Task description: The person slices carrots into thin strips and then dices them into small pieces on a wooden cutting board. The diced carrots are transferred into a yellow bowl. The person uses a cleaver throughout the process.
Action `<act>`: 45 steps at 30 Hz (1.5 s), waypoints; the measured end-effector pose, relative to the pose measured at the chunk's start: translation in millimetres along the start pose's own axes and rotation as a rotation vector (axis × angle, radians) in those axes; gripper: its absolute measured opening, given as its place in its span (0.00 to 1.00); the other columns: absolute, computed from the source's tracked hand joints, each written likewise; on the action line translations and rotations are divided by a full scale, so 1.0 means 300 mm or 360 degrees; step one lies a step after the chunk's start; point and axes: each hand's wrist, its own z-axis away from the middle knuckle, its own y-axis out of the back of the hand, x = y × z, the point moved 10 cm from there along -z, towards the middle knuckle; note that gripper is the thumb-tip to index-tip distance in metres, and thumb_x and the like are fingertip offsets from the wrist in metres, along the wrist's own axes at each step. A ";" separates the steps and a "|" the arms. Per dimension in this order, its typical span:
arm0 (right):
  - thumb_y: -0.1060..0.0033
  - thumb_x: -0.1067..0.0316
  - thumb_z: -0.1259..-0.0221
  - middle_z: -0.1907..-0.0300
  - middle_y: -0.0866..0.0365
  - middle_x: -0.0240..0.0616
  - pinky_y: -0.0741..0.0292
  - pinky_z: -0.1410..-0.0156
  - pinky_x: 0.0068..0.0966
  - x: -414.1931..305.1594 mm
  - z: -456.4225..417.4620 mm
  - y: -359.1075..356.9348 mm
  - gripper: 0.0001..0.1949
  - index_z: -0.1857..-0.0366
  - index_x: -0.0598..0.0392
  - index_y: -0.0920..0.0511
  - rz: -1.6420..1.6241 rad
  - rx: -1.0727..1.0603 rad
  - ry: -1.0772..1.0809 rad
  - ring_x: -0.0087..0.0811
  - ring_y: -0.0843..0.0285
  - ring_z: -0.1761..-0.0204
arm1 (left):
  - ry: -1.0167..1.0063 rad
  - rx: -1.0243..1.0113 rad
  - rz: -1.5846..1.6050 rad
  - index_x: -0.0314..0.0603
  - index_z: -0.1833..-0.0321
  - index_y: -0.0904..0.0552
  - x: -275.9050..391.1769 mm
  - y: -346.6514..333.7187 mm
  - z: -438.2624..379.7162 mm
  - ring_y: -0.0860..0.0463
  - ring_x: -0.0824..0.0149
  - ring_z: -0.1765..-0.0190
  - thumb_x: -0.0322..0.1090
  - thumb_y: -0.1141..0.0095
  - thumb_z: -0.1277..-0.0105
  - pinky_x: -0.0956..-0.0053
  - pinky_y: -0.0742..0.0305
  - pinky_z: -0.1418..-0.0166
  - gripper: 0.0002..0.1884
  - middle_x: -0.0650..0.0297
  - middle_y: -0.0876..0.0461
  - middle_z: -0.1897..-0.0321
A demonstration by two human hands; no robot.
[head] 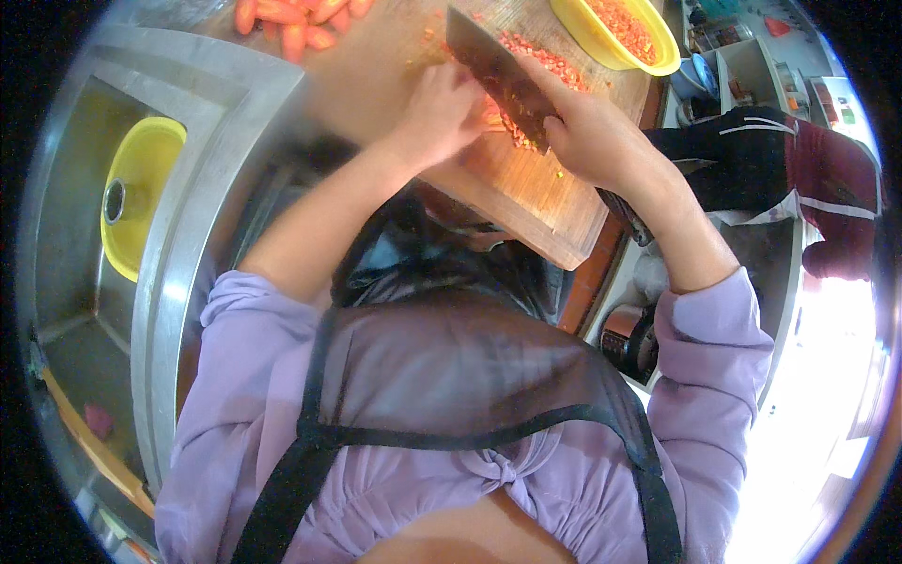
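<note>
My right hand (595, 134) grips a broad-bladed cleaver (497, 74) over a thick wooden cutting board (535, 187). My left hand (447, 109) rests close to the blade's left side, its fingers bent at orange-red pieces; what exactly the fingertips touch is hidden. Finely chopped orange-red vegetable, perhaps carrot, (553, 63) lies behind and under the blade. Several whole or peeled orange-red vegetables (292, 21) are piled at the far left of the board. A yellow plastic tub (662, 62) with more chopped bits stands at the board's far right corner.
At the left is a stainless steel sink (169, 233) with a yellow basin (144, 169) and a round metal cup or ring in it. Another person in dark trousers and a maroon top (831, 169) stands at the right, beside shelves (764, 63) holding containers. A dark cooking appliance (631, 338) sits low at the right.
</note>
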 end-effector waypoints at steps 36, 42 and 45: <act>0.57 0.75 0.41 0.64 0.22 0.63 0.26 0.54 0.47 -0.029 -0.074 -0.030 0.32 0.29 0.44 0.46 0.0004 0.0215 0.0209 0.58 0.21 0.61 | -0.0073 0.0154 0.0099 0.42 0.64 0.24 0.035 0.058 0.023 0.28 0.49 0.54 0.32 0.35 0.48 0.60 0.30 0.49 0.12 0.56 0.25 0.62; 0.56 0.74 0.41 0.70 0.21 0.62 0.25 0.59 0.48 0.036 -0.050 -0.138 0.34 0.28 0.41 0.50 -0.0034 0.0286 0.0004 0.57 0.21 0.68 | -0.0085 -0.0007 0.0166 0.40 0.66 0.22 0.031 0.003 0.016 0.27 0.50 0.53 0.32 0.36 0.47 0.59 0.30 0.47 0.09 0.56 0.25 0.61; 0.56 0.73 0.41 0.71 0.21 0.62 0.25 0.60 0.48 0.036 -0.063 -0.114 0.35 0.28 0.38 0.51 -0.0069 0.0356 0.0078 0.57 0.21 0.69 | 0.0039 0.0270 0.0127 0.39 0.65 0.22 -0.024 0.078 0.004 0.26 0.49 0.52 0.34 0.39 0.45 0.57 0.31 0.45 0.09 0.55 0.24 0.59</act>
